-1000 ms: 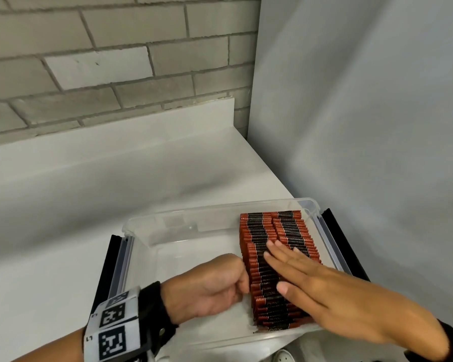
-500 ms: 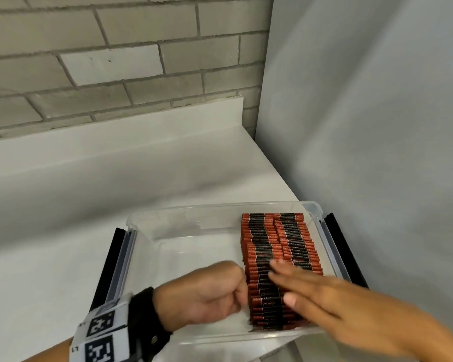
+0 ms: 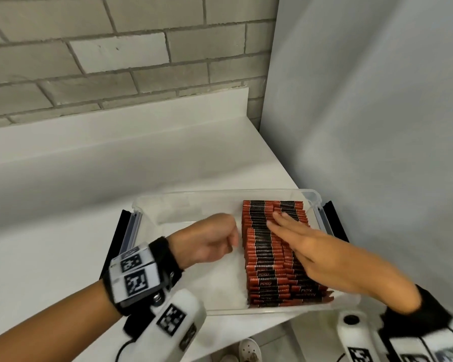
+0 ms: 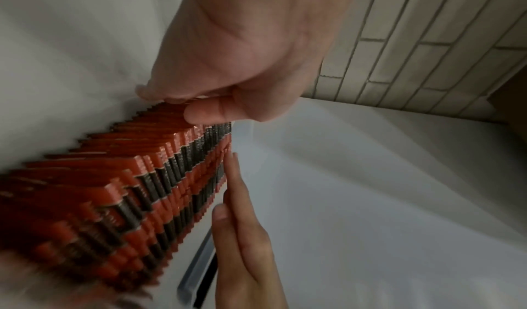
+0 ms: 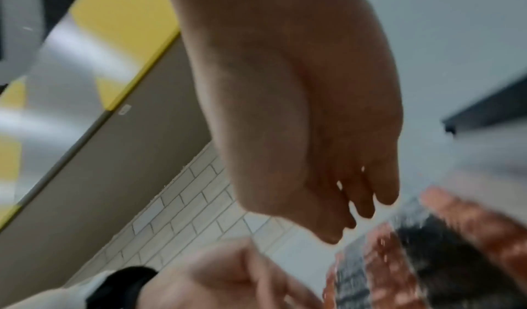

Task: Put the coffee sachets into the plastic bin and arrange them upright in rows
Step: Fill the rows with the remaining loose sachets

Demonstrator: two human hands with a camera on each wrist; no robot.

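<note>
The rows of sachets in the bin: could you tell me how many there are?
2. Both stand side by side against the right wall of the plastic bin: the left row and the right row, partly covered by the right hand.
</note>
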